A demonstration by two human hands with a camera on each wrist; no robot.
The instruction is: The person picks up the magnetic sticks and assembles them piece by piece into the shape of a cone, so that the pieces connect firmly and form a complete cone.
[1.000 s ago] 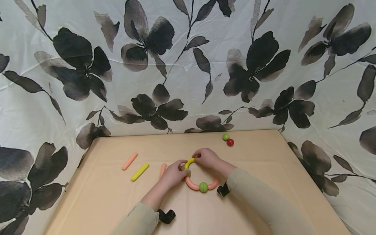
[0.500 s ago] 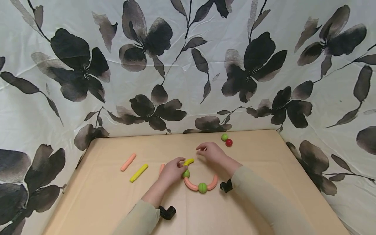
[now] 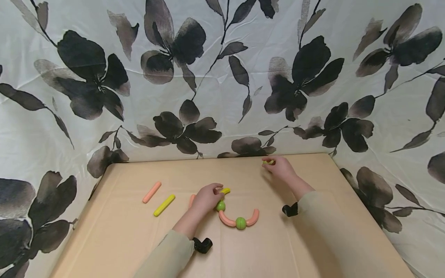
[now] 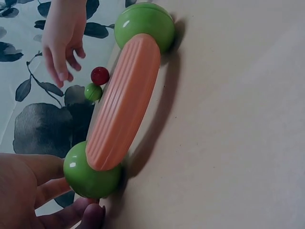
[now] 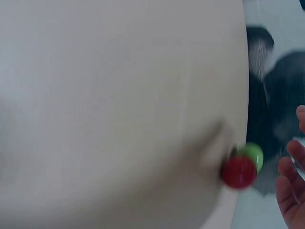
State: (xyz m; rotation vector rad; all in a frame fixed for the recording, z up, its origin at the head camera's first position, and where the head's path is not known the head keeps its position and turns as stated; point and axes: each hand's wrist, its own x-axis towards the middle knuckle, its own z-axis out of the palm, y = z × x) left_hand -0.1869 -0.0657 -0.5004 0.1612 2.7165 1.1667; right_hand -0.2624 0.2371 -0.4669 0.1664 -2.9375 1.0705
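Observation:
My left hand (image 3: pixel 206 199) pinches a curved yellow stick (image 3: pixel 226 190) at the ring's upper left. Right by its fingers is a green ball (image 3: pixel 220 205), joined to a curved salmon-pink stick (image 3: pixel 226 220). That stick meets a second green ball (image 3: pixel 241 223), from which another curved pink stick (image 3: pixel 253 217) rises on the right. At the far edge my right hand (image 3: pixel 283 168) hovers over a loose green ball (image 5: pixel 253 152) and a red ball (image 5: pixel 239 171). In both wrist views its loosely bent fingers are apart from these balls.
On the left of the table (image 3: pixel 121 231) lie a straight pink stick (image 3: pixel 152 192) and a straight yellow stick (image 3: pixel 164 205). Another pink stick (image 3: pixel 191 200) is partly hidden by my left hand. A floral cloth (image 3: pixel 243 96) stands behind the table's far edge.
My right hand has let go of the yellow stick's end and moved right and away to the loose balls at the back. The left hand has stayed at the ring.

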